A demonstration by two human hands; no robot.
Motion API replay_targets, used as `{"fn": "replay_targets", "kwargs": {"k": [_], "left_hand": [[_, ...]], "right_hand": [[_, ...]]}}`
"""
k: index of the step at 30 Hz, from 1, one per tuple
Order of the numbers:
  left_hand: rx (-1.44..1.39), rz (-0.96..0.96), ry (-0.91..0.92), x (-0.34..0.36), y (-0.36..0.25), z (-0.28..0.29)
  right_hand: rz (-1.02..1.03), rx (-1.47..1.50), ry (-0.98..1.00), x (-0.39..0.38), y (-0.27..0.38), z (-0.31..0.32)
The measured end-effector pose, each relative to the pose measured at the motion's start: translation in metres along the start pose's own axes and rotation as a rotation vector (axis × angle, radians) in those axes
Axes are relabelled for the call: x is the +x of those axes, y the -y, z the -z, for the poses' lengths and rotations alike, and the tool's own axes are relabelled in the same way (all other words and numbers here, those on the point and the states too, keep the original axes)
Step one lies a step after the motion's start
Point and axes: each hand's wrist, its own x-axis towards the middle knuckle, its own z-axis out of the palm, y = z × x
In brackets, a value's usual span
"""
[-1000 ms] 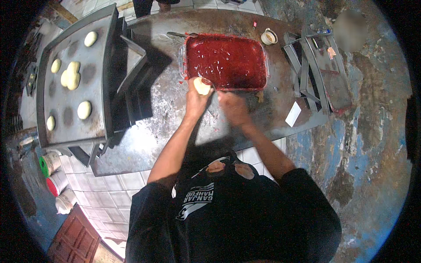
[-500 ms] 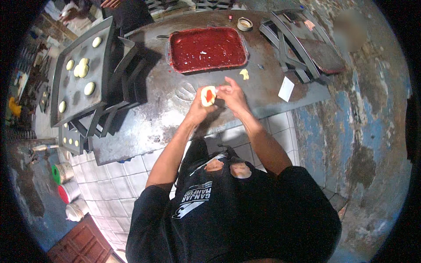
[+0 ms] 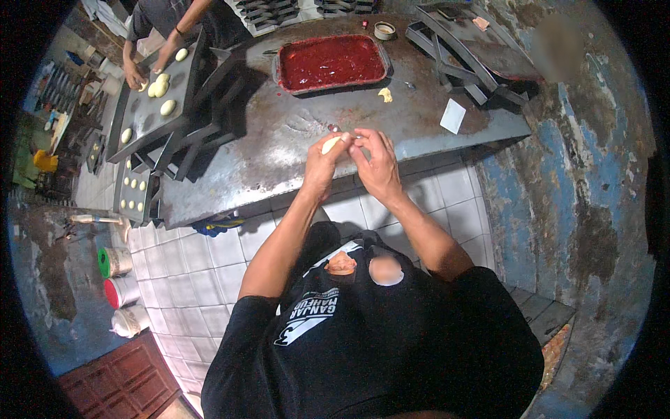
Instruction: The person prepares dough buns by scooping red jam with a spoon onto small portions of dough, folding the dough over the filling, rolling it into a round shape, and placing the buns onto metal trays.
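My left hand (image 3: pixel 321 167) is closed around a small pale yellow piece of dough (image 3: pixel 330 145), just off the near edge of the table. My left thumb lies over the dough's right side. Close beside that thumb, the fingers of my right hand (image 3: pixel 379 166) are bent together in a pinch; what lies between their tips is too small to make out. Beyond both hands stands a rectangular pan (image 3: pixel 331 64) of glossy red filling. The red filling seen in the dough earlier is hidden from view now.
At left, dough pieces (image 3: pixel 168 107) lie on a stacked metal tray (image 3: pixel 150 115), where another person's hands (image 3: pixel 166 54) work. A yellow dough scrap (image 3: pixel 385 94), a white card (image 3: pixel 453 116), a small round tin (image 3: pixel 384 31) and more trays (image 3: pixel 481 52) occupy the metal table (image 3: pixel 272 164).
My left hand has turned the dough and closed over it, and my right fingers have curled in. The other person's hands have reached onto the left tray. My view has shifted slightly.
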Motion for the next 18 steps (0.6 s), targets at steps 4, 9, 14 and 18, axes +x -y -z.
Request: {"fn": "replay_targets", "kwargs": {"k": [4, 9, 14, 18], "left_hand": [[0.303, -0.231, -0.119, -0.017, -0.007, 0.005], [0.838, -0.175, -0.002, -0.055, -0.043, 0.044], [0.797, -0.187, -0.128, -0.069, -0.058, 0.116], [0.273, -0.107, -0.303, -0.069, -0.095, 0.135]], "right_hand": [[-0.502, 0.601, -0.023, -0.005, 0.002, -0.017], [-0.350, 0.714, 0.511, 0.021, -0.003, -0.026], [0.157, 0.487, 0.480, 0.040, 0.074, -0.075], [0.247, 0.320, -0.060, 0.048, 0.089, -0.144]]}}
